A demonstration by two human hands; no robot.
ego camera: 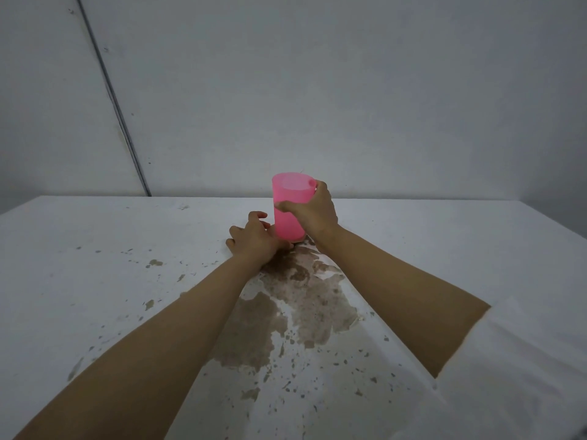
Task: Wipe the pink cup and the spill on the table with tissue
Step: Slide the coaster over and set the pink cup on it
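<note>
You are early in the job, by the look of it. The spill (pixel 286 309) lies broad and brown across the bench (pixel 95 230), running from the foot of the pink cup (pixel 288 222) toward you, with splashes scattered to the left and near side. None of it looks wiped. No tissue shows plainly anywhere, so both the cup and the spill seem left to do.

The pink cup stands upright at the far end of the spill, about mid-bench, its base at the edge of the wet patch.

Your right hand (pixel 314 214) is wrapped round the cup from the right, thumb across the near face and fingers curled behind up toward the rim, a firm grip.

Your left hand (pixel 254 238) sits low on the bench just left of the cup's base, fingers bent and reaching in toward the foot of the cup. Whether it pinches anything or merely touches the base, you cannot tell from this view.
</note>
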